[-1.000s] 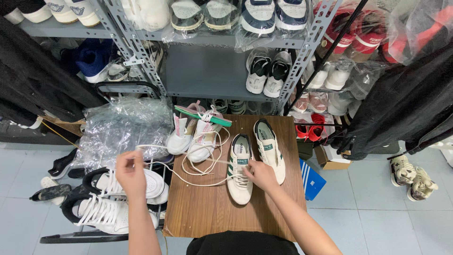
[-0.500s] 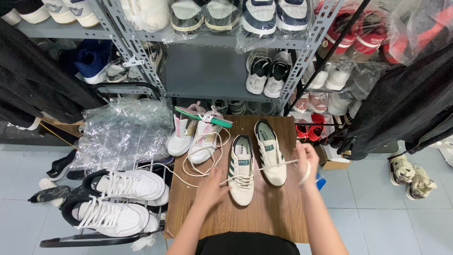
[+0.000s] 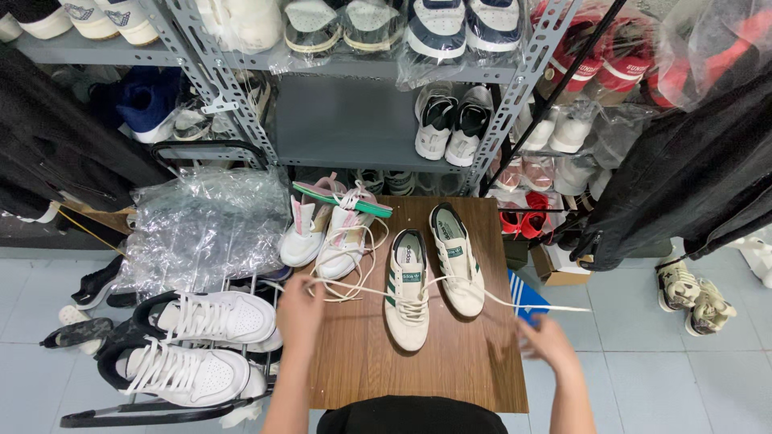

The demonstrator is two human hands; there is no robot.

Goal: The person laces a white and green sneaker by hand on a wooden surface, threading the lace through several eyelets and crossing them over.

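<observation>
Two hands pull the lace: my left hand [image 3: 299, 309] pinches it beside the cream sneaker [image 3: 406, 291] (tension, I judge); my right hand [image 3: 547, 341] is blurred, so its grip I cannot tell.

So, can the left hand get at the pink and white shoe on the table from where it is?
Probably yes. The left hand sits just below the pink and white shoe, with only loose laces between them.

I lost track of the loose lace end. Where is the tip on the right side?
In the head view, the lace tip sticks out past the wooden table edge, right of the cream shoes, just above the right hand.
</observation>
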